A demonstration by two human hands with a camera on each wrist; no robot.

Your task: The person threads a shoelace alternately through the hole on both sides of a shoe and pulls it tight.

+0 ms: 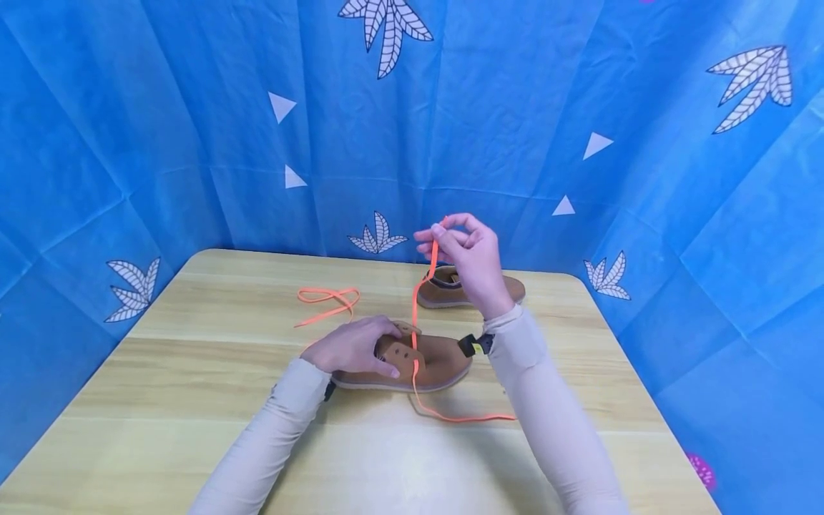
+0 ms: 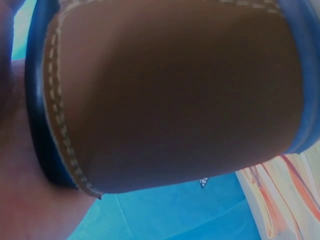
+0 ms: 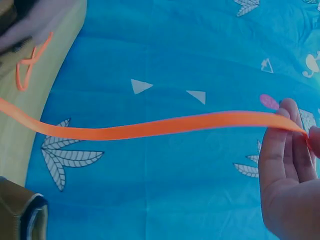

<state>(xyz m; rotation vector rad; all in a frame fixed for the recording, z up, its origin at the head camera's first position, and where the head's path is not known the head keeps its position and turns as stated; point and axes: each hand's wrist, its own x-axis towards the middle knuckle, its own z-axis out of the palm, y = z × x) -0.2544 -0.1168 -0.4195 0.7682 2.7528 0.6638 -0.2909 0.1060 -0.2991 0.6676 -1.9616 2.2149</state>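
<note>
A brown shoe (image 1: 444,361) lies on the table with its toe to the right. My left hand (image 1: 354,347) grips it around the opening, thumb over the near eyelet flap. Its stitched heel (image 2: 175,100) fills most of the left wrist view and hides the fingers there. Raised above the shoe, my right hand (image 1: 473,257) pinches one end of a flat orange shoelace (image 1: 415,307) between thumb and fingertips. From that pinch the lace (image 3: 165,127) runs down to the shoe's eyelets. Another length leaves the near flap and trails right along the table.
A second brown shoe (image 1: 511,287) sits behind, partly covered by the right hand and wrist. A loose loop of orange lace (image 1: 328,293) lies at the back left of the wooden table (image 1: 161,400). Blue patterned cloth (image 1: 244,143) hangs around the back and sides.
</note>
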